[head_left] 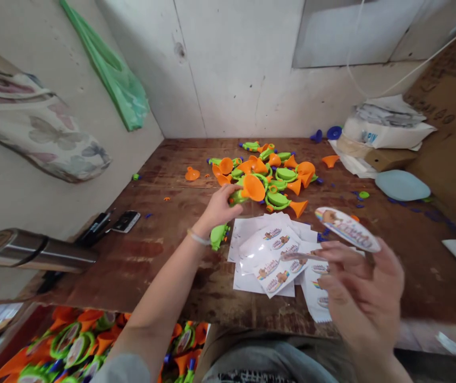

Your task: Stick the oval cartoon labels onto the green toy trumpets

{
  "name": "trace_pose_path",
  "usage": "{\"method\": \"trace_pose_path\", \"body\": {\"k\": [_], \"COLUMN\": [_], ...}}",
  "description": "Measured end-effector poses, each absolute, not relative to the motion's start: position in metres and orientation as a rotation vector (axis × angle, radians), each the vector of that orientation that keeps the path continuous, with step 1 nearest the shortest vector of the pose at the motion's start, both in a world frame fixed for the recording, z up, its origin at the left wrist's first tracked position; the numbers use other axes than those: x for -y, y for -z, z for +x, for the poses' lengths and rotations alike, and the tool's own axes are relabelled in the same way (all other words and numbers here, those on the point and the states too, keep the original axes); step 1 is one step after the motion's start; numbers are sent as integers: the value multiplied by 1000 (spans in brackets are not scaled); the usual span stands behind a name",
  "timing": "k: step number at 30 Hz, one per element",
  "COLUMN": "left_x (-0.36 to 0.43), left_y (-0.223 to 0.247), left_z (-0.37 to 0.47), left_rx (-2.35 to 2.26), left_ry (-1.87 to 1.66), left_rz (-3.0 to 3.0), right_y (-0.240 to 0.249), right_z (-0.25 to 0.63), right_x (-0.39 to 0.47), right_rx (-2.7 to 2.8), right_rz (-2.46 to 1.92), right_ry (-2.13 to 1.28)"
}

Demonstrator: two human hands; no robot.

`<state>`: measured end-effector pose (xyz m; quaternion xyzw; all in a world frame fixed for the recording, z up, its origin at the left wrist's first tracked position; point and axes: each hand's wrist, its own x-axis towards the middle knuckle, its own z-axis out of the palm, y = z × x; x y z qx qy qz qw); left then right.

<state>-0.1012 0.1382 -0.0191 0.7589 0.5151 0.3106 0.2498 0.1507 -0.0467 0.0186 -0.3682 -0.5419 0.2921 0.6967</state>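
Observation:
My left hand (222, 206) is closed around a green toy trumpet (237, 198) with an orange bell, at the front of a pile of similar toy trumpets (278, 199). Another green toy piece (219, 235) lies just below my wrist. My right hand (365, 290), raised over the table's right side, pinches thin, pointed tweezers (304, 257). An oval sticker (347, 229) with a rainbow and a brown figure is at the index fingertip of that hand. Between both hands, sticker sheets (278, 260) lie overlapping on the wood.
Below the left table edge, a box holds many stickered trumpets (72, 340). A steel flask (32, 250) and a small dark device (126, 222) are at the left. A pale blue dish (402, 185), stacked papers (389, 114) and a cardboard box (447, 127) stand at the right.

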Motion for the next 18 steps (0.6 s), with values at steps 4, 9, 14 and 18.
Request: {"method": "trace_pose_path", "body": {"k": [4,9,14,18], "left_x": [-62,24,42,36], "left_y": [16,29,24,27], "left_z": [-97,-50,-20,-20], "left_rx": [-726,-362,-424,-583], "left_ry": [-1002,-1238,-1419,-1469], "left_rz": [1884,1037,685,757], "right_y": [-34,-42,-30,-19], "right_z": [147,115,94,91], "right_x": [40,40,35,32], "right_rx": [754,549,589,806], "right_rz": [-677,-663,-744,-792], "right_ry": [-1164,-1428,-1337,-1052]}}
